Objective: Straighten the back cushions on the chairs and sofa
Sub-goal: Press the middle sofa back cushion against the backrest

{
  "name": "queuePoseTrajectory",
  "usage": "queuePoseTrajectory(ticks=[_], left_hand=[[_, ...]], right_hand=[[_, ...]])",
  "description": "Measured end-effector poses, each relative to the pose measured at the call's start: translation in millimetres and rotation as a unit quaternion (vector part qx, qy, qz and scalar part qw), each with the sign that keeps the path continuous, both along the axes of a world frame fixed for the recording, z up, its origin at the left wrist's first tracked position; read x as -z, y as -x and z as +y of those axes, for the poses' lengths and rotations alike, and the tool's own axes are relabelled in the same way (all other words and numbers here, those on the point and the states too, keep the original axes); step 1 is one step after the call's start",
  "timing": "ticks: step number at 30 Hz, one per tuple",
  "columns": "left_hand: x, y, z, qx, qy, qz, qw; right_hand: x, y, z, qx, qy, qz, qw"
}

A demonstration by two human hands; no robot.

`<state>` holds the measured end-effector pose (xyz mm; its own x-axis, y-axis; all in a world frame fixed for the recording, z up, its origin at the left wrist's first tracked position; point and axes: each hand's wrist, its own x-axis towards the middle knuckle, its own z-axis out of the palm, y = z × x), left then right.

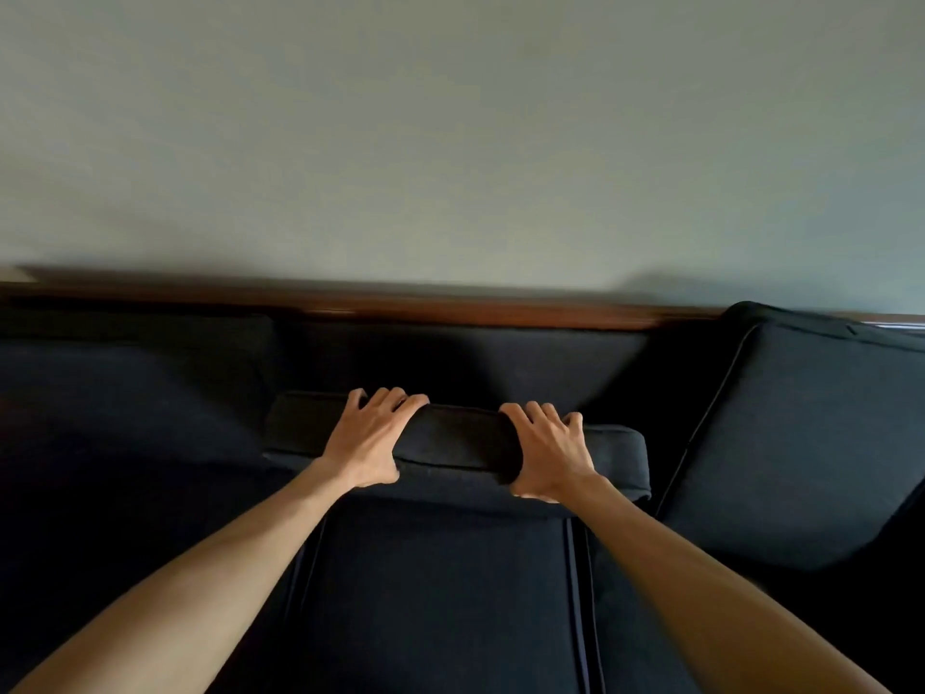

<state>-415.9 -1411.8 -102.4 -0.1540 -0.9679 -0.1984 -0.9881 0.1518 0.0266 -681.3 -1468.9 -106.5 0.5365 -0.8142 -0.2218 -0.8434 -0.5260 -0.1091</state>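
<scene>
A dark navy back cushion point(458, 440) stands in the middle of the sofa, tipped forward, away from the backrest, so its top edge faces me. My left hand point(368, 440) grips that top edge left of centre, fingers curled over the far side. My right hand point(548, 450) grips it right of centre the same way. Another back cushion point(801, 433) leans askew at the right, its top corner above the wooden rail. At the left, a back cushion point(125, 393) rests against the backrest in deep shadow.
The sofa's wooden top rail point(450, 305) runs across behind the cushions, against a plain pale wall point(450, 142). Dark seat cushions point(440, 593) with piped seams lie under my forearms.
</scene>
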Motion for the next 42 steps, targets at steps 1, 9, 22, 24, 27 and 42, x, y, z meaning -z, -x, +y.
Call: queuePoseTrajectory(ticks=[1,9,22,24,27,42], left_hand=[[1.0,-9.2,-2.4,-0.002,-0.003,-0.001,1.0],[16.9,-39.7,-20.2,-0.014,-0.02,0.019,1.0],[26.0,-45.5,-45.9,-0.037,0.01,0.041,0.998],[22.6,-45.9,-54.2,-0.032,0.002,0.041,0.999],[15.0,-48.4,-68.8,-0.034,-0.022,0.05,0.998],[31.9,-72.4,-111.2,-0.1,-0.006,0.074,0.992]], right_hand=[[2.0,-9.3,-1.4,0.0,-0.004,-0.005,1.0],[19.5,-33.3,-15.5,0.0,0.008,0.002,1.0],[11.2,-42.8,-61.0,0.002,-0.011,0.018,1.0],[11.7,-41.6,-64.6,0.004,-0.014,0.019,1.0],[11.8,-40.4,-72.5,0.009,-0.019,0.014,1.0],[25.1,-50.2,-114.6,0.057,0.009,0.047,0.997]])
